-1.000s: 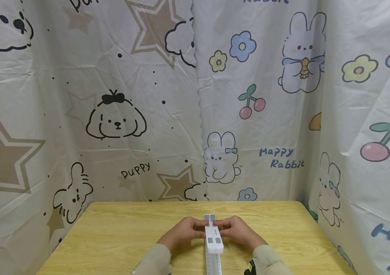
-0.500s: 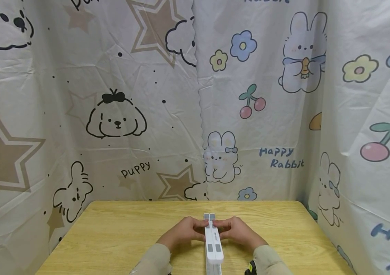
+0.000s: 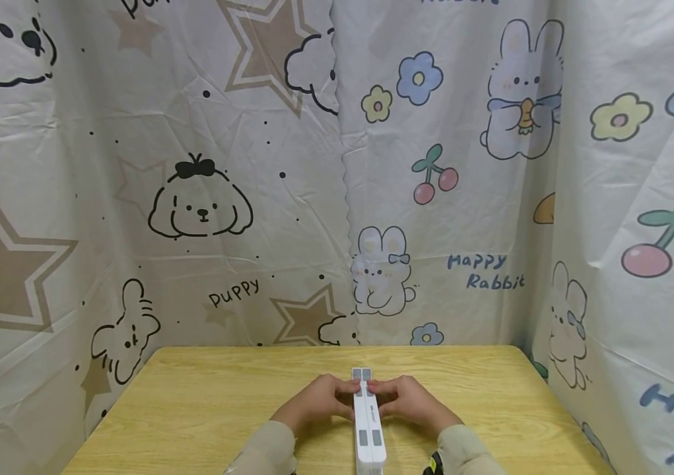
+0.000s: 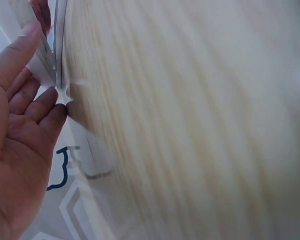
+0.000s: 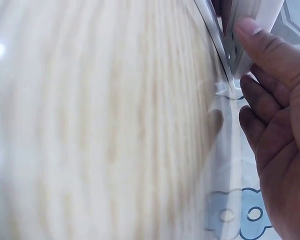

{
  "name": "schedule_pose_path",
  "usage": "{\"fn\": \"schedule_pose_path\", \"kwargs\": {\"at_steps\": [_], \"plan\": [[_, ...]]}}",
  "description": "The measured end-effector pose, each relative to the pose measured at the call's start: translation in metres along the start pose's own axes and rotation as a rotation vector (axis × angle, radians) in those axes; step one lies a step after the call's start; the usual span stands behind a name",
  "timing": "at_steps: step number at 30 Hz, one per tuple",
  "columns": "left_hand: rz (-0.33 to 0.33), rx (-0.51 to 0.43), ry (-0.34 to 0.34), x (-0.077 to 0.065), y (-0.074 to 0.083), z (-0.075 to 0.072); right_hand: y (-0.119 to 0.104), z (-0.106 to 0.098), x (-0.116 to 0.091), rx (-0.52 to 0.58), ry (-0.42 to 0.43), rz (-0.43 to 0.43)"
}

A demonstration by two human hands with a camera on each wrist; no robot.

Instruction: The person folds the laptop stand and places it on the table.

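A white folding laptop stand with grey pads lies lengthwise on the table, pointing towards me. Its upper bars lie close over the lower rail, which shows only a little at the near end. My left hand grips the left side near the far end, thumb and fingers curled against it. From the opposite side my right hand pinches the same far part. In the left wrist view the left thumb presses the white side of the stand. The right wrist view has the right thumb on the other side of the stand.
The wood-grain table spreads out on both sides of the stand. Behind it and along the sides hangs a pale curtain printed with puppies, rabbits, stars and cherries. Beige sleeves cover the forearms.
The upper bars of the laptop stand have swung down towards me, their near end dropping over the lower rail. Both hands have kept nearly the same place on the far end.
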State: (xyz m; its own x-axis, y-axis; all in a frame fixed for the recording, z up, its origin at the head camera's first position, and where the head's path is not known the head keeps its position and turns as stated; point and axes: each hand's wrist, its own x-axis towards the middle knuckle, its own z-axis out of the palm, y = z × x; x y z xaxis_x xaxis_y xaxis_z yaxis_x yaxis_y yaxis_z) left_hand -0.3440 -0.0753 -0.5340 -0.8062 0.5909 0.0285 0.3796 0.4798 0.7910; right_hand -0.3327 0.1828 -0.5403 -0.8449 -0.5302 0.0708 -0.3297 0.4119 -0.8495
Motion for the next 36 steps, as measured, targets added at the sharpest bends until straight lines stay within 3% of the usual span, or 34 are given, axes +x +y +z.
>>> {"fn": "schedule_pose_path", "kwargs": {"at_steps": [17,36], "plan": [[-0.039,0.055,0.028,0.003,0.004,0.006,-0.004,0.007,-0.005,-0.142,0.001,-0.005],[-0.002,0.186,0.029,0.002,0.009,0.006,-0.011,0.008,-0.007,-0.346,-0.01,-0.047]]}}
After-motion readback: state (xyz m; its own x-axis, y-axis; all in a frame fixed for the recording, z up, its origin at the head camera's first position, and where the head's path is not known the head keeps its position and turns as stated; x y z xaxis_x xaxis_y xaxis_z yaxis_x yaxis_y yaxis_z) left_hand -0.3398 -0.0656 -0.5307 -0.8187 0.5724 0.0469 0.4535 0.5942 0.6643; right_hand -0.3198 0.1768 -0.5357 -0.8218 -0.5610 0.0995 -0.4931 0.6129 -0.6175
